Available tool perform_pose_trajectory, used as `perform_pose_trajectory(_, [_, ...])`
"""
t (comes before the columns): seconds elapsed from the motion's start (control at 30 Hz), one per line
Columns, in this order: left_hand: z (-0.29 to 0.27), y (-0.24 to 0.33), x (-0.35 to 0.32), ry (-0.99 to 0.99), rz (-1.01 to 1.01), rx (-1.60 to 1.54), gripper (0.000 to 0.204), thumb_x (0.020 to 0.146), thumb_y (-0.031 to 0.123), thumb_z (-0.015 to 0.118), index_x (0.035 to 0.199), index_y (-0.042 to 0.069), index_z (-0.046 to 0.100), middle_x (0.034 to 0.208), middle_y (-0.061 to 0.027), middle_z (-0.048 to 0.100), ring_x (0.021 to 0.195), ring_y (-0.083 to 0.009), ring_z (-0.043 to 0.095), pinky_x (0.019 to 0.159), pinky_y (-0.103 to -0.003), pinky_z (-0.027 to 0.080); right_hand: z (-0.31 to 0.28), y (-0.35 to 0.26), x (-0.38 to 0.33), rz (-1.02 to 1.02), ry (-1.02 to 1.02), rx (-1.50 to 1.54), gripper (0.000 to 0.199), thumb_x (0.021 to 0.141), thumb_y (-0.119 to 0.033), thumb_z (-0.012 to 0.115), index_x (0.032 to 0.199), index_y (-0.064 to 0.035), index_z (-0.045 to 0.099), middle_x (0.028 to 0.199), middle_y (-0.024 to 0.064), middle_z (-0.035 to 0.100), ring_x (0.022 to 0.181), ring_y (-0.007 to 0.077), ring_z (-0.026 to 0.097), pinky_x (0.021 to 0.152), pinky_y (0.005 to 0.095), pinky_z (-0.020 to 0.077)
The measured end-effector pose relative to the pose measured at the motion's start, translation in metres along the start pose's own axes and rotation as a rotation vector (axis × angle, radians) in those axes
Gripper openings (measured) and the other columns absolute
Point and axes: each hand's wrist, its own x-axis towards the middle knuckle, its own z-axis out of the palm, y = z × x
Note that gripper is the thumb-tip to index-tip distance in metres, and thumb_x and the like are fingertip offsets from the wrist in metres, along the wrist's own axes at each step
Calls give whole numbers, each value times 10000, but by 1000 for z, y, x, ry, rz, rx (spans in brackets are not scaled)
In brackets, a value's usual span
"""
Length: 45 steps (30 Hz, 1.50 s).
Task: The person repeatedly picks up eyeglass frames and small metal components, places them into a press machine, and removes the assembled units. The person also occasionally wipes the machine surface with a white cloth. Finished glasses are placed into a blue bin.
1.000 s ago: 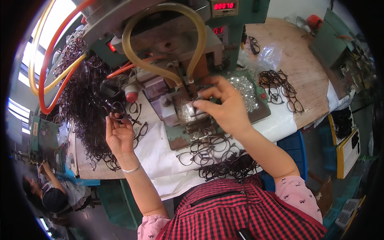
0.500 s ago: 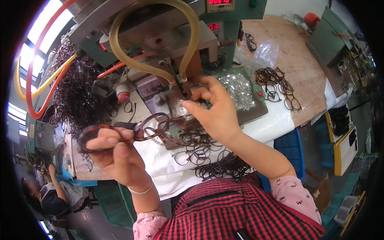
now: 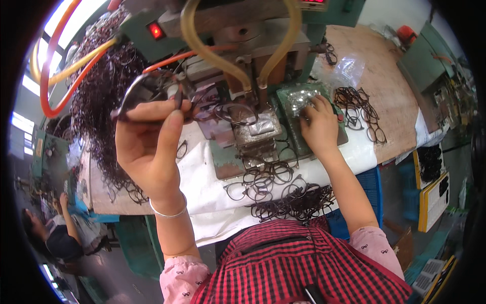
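Observation:
My left hand [image 3: 154, 144], closed in a pinch, holds up a dark brown eyeglass frame [image 3: 240, 123]. One rim of the frame reaches right, in front of the press head [image 3: 253, 96] and above a metal block [image 3: 260, 126]. My right hand [image 3: 321, 129] is over a green tray [image 3: 298, 144] of small shiny metal pieces [image 3: 289, 104]. Its fingers look apart and bent down among the pieces; their tips are partly hidden. Several eyeglass frames [image 3: 268, 175] lie in front of the block, with a dark heap of them [image 3: 291, 205] nearer to me.
A large pile of dark frames [image 3: 96, 96] rises at the left, and a smaller group [image 3: 357, 104] lies right of the tray. Yellow hoses [image 3: 195, 43] loop in front of the machine. A blue crate [image 3: 372, 190] stands below the table's right edge. Another person [image 3: 63, 235] sits far left.
My right hand has left the press head and moved right to the tray of metal pieces. My left hand has lifted the eyeglass frame higher in the picture. The view has shifted too.

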Motion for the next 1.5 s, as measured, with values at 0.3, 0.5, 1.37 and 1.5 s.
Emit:
perform_pose_trajectory(0.3, [-129,-86,-32,394,-816,-249,84,936,187,661,941,103,656,938,-27,691,875,-117,579,796,-309,373,-7,12,11,231,24,417,140,831,-120,688,945,-39,692,912,139,719,848,310,692,757,359,523])
perform_pose_trajectory(0.5, [-111,-88,-17,422,-593,-9,101,908,114,703,953,42,649,970,-91,711,831,-153,599,783,-287,469,-19,12,-2,424,-77,656,173,853,-89,694,1015,-42,733,959,103,742,905,181,694,808,287,515])
perform_pose_trajectory(1.37, [24,6,1,21,13,6,156,894,-89,630,1001,-41,526,924,-119,620,869,-195,663,764,-350,615,-40,-110,12,346,-24,1503,440,872,-28,683,1265,8,490,1144,122,662,1006,155,655,880,274,492])
perform_pose_trajectory(1.5, [5,7,-30,-275,243,369,235,761,-79,721,937,38,618,888,-88,680,798,-227,660,677,-312,538,-68,-80,2,67,-104,1044,417,836,-44,667,1249,-48,616,1203,160,666,1129,310,637,995,359,473])
